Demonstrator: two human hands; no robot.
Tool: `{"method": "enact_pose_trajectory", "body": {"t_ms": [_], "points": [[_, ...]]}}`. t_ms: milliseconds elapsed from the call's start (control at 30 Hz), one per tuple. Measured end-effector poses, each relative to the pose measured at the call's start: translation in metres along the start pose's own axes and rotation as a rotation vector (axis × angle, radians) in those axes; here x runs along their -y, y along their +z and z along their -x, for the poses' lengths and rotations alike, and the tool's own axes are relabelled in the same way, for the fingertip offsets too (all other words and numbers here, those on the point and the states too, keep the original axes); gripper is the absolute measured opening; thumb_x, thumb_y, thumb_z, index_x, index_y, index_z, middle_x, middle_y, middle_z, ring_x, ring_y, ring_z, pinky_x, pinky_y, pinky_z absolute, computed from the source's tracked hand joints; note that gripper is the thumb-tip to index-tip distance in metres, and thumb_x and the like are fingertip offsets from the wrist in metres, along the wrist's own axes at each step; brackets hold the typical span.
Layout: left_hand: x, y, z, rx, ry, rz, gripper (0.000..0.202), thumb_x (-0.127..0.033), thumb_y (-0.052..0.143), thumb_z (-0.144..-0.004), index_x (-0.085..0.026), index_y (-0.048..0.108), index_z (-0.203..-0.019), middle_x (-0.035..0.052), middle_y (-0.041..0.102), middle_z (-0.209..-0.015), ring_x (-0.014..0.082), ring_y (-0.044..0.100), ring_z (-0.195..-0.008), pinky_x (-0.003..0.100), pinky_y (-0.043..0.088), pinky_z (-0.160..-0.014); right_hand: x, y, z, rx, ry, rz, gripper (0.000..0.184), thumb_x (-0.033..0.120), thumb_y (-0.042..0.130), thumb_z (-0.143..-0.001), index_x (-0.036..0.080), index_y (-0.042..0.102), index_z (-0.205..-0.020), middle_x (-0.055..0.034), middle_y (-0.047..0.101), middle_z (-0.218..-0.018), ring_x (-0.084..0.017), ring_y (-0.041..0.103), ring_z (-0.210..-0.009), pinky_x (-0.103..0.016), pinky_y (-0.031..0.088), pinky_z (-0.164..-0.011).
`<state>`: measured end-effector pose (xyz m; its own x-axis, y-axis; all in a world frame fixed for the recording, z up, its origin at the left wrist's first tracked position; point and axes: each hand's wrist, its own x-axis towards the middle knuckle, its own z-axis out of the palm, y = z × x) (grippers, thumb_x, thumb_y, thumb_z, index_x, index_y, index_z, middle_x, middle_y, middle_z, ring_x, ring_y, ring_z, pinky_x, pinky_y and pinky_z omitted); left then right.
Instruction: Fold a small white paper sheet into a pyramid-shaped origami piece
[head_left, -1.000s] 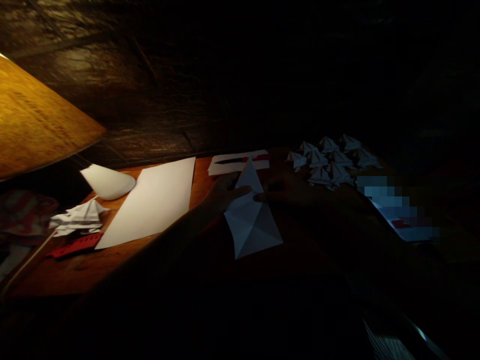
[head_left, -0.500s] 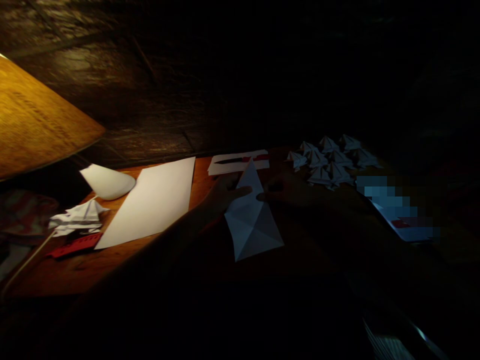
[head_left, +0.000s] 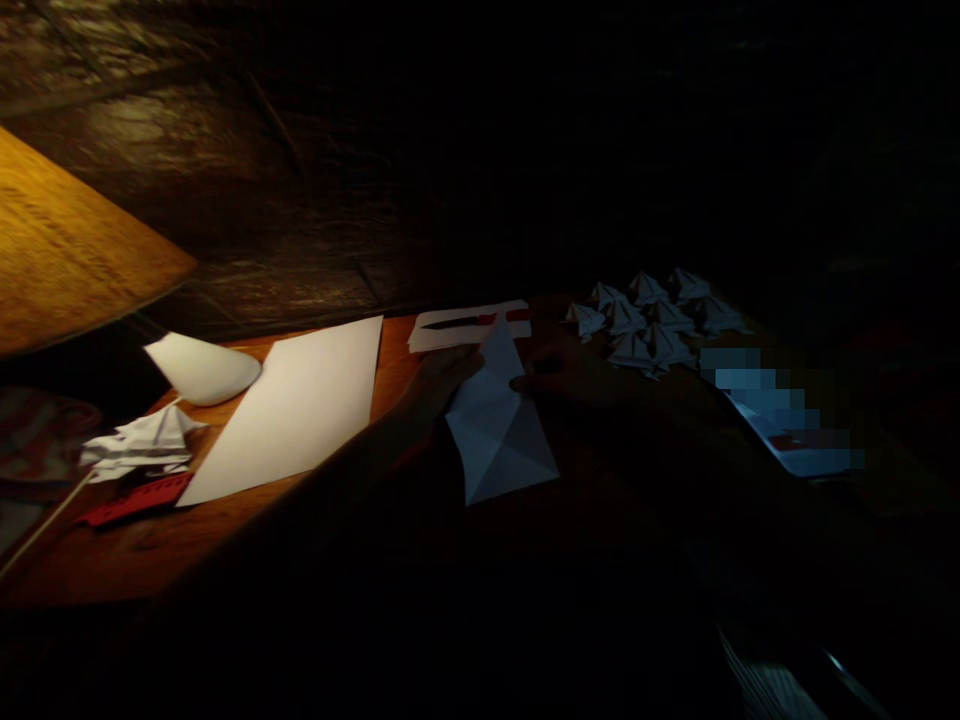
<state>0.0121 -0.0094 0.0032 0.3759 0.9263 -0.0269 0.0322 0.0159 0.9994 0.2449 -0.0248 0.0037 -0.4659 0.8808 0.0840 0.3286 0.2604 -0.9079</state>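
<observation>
A creased sheet of folded paper [head_left: 504,440], kite-like with a narrow point at the top, is held tilted between my hands over the table. My left hand [head_left: 439,385] grips its left edge near the upper part; the fingers are dim and partly behind the sheet. On the right edge, the thumb of my right hand [head_left: 566,375] lies on the paper, with the fingers curled in a pinch. Just behind the point, a knife [head_left: 454,323] with a red handle rests on a small stack of white paper [head_left: 427,342].
Several folded paper pieces [head_left: 649,318] are grouped at the back right, near a lit phone-like screen [head_left: 780,425]. A large white sheet [head_left: 300,400], a curled sheet [head_left: 202,370], a crumpled folded paper [head_left: 146,440] and a red comb-like object [head_left: 135,500] lie left. A lit brown panel [head_left: 75,250] juts in upper left.
My left thumb has slid from the face of the folded paper toward its left edge. My right thumb stays at the right edge. The whole view has shifted slightly.
</observation>
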Motion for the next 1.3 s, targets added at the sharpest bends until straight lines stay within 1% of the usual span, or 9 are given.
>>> {"method": "enact_pose_trajectory", "body": {"t_ms": [167, 300, 433, 567, 767, 933, 1033, 1167, 1300], "points": [[0.0004, -0.0049, -0.0044, -0.039, -0.028, -0.013, 0.031, -0.042, 0.084, -0.076, -0.016, 0.066, -0.077, 0.0017, 0.067, -0.068, 0.0116, 0.058, -0.058, 0.023, 0.043, -0.054, 0.0019, -0.0017, 0.0007, -0.01, 0.015, 0.025, 0.033, 0.046, 0.074, -0.082, 0.017, 0.066, -0.068, -0.0029, 0.064, -0.073, -0.015, 0.056, -0.068, -0.031, 0.039, -0.062], [0.0001, -0.0042, -0.0025, -0.008, -0.042, 0.004, 0.031, -0.042, 0.083, -0.077, -0.015, 0.07, -0.085, 0.0037, 0.07, -0.073, 0.0134, 0.061, -0.061, 0.025, 0.046, -0.056, 0.0006, -0.0006, 0.0003, -0.001, 0.033, 0.036, 0.033, 0.046, 0.074, -0.082, 0.016, 0.068, -0.07, -0.0032, 0.065, -0.074, -0.014, 0.055, -0.066, -0.03, 0.038, -0.06], [0.001, -0.0013, 0.0003, 0.042, -0.061, 0.017, 0.033, -0.042, 0.081, -0.08, -0.014, 0.072, -0.095, 0.0056, 0.074, -0.08, 0.0159, 0.067, -0.066, 0.028, 0.051, -0.062, -0.0008, 0.0003, -0.0001, 0.034, 0.021, 0.051, 0.04, 0.054, 0.075, -0.08, 0.016, 0.067, -0.068, -0.0006, 0.062, -0.068, -0.013, 0.051, -0.061, -0.029, 0.035, -0.057], [0.0006, -0.0005, 0.0014, 0.025, -0.084, 0.002, 0.029, -0.039, 0.083, -0.078, -0.014, 0.071, -0.087, 0.0035, 0.072, -0.074, 0.013, 0.063, -0.06, 0.025, 0.048, -0.058, 0.0014, 0.0003, 0.0018, 0.056, 0.02, 0.044, 0.038, 0.053, 0.075, -0.081, 0.016, 0.069, -0.071, -0.0016, 0.064, -0.071, -0.013, 0.052, -0.062, -0.029, 0.037, -0.059], [-0.0003, 0.0012, 0.0016, -0.001, -0.082, -0.023, 0.029, -0.037, 0.085, -0.075, -0.014, 0.068, -0.08, 0.0017, 0.069, -0.069, 0.012, 0.061, -0.057, 0.023, 0.044, -0.054, 0.0031, 0.0004, 0.0032, 0.057, 0.033, 0.044, 0.036, 0.05, 0.075, -0.081, 0.016, 0.07, -0.073, -0.003, 0.067, -0.074, -0.014, 0.055, -0.065, -0.03, 0.037, -0.06], [-0.0036, 0.0037, 0.0035, 0.031, -0.071, -0.028, 0.027, -0.036, 0.084, -0.076, -0.015, 0.067, -0.08, -0.0001, 0.066, -0.066, 0.0101, 0.057, -0.054, 0.022, 0.041, -0.052, 0.0041, 0.0007, 0.0036, 0.055, 0.028, 0.015, 0.037, 0.051, 0.074, -0.083, 0.014, 0.073, -0.081, -0.0064, 0.071, -0.083, -0.016, 0.059, -0.07, -0.031, 0.041, -0.063], [-0.0054, 0.0045, 0.0037, 0.057, -0.061, -0.048, 0.03, -0.038, 0.085, -0.075, -0.015, 0.065, -0.076, -0.0011, 0.063, -0.063, 0.0092, 0.053, -0.051, 0.022, 0.038, -0.05, 0.005, 0.0002, 0.0033, 0.056, 0.002, 0.035, 0.034, 0.048, 0.074, -0.084, 0.014, 0.072, -0.079, -0.0059, 0.071, -0.082, -0.016, 0.059, -0.07, -0.031, 0.042, -0.065], [-0.0024, 0.0029, 0.0014, 0.069, -0.08, -0.055, 0.035, -0.042, 0.086, -0.071, -0.016, 0.064, -0.076, -0.0006, 0.065, -0.064, 0.0094, 0.054, -0.052, 0.022, 0.039, -0.05, 0.0029, 0.0008, 0.0015, -0.04, -0.002, 0.013, 0.042, 0.056, 0.075, -0.082, 0.017, 0.066, -0.067, -0.0015, 0.064, -0.069, -0.013, 0.054, -0.063, -0.029, 0.038, -0.059], [0.0028, -0.0002, -0.0009, 0.088, -0.142, -0.095, 0.039, -0.047, 0.086, -0.068, -0.016, 0.065, -0.078, 0.001, 0.067, -0.069, 0.0111, 0.058, -0.056, 0.022, 0.041, -0.052, -0.0019, 0.0038, -0.0021, -0.155, 0.011, -0.176, 0.045, 0.063, 0.078, -0.078, 0.018, 0.072, -0.077, -0.0033, 0.07, -0.078, -0.016, 0.059, -0.069, -0.029, 0.042, -0.062]]}}
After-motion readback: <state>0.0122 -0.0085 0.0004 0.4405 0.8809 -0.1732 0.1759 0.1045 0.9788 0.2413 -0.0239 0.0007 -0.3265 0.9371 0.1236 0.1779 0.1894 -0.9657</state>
